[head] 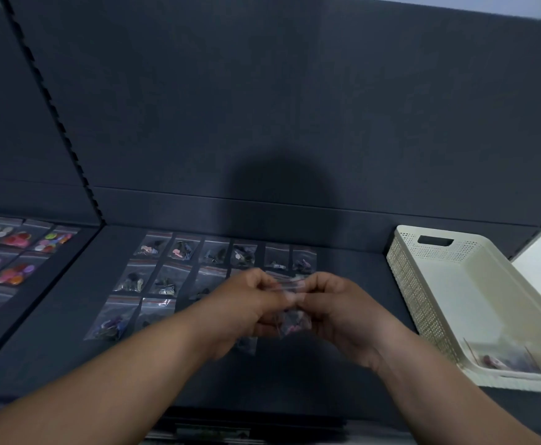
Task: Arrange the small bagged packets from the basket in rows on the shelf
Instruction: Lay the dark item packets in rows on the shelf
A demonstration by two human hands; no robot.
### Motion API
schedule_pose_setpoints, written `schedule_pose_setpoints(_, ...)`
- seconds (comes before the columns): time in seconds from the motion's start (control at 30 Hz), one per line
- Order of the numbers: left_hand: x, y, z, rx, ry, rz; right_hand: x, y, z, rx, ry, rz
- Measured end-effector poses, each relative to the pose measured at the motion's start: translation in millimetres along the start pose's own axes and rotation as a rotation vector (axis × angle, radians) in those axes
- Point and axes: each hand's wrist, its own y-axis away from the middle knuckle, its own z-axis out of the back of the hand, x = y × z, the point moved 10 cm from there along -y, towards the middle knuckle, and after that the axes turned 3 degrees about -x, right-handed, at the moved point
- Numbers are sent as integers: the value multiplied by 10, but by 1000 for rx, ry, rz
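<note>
Starting at the far left, a batch of colourful packets (15, 252) lies on the next section over, bright round bits inside. On the dark shelf (359, 268) itself there are rows of packets (179, 271), three rows deep, clear zip bags with small dark and pinkish bits in them. The left forearm cuts across the front row and hides part of it, and both hands block the right ends of the middle and front rows. One bag peeks out just under the hands.

The left hand (250, 303) and right hand (336, 306) meet above the shelf, fingers curled, both pinching the top edge of one held packet (295, 322) that hangs between them. It's blurry, so exact finger placement is anyone's guess.

Off to the right, a cream perforated basket (423, 300) sits on the shelf, with a few basket packets (503, 361) in its near corner.
</note>
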Motion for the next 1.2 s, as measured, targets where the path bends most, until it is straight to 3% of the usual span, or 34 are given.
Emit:
schedule_pose_setpoints(0.17,91,-68,-14,-3,-216,-13,-81,-36,114,-83,65,31)
schedule_pose_setpoints(0.27,48,-121,157,-112,-547,-109,-218,-76,214,-154,288,23)
schedule_pose_setpoints(0.4,-4,-113,315,-208,-902,-257,-123,-63,307,-283,1198,185)
schedule_pose_setpoints(0.47,-4,-92,323,-205,-1036,-329,0,27,237,-317,1391,344)
schedule_pose_setpoints(0.57,11,-65,309,-199,-1172,-420,30,75,80,-175,1335,561)
schedule_pose_setpoints(0.67,100,-58,297,-167,-1220,-403,-150,32,-46,2,1354,582)
schedule_pose_setpoints(1.2,141,-59,290,-117,-1238,-414,-218,-77,-230,53,1279,606)
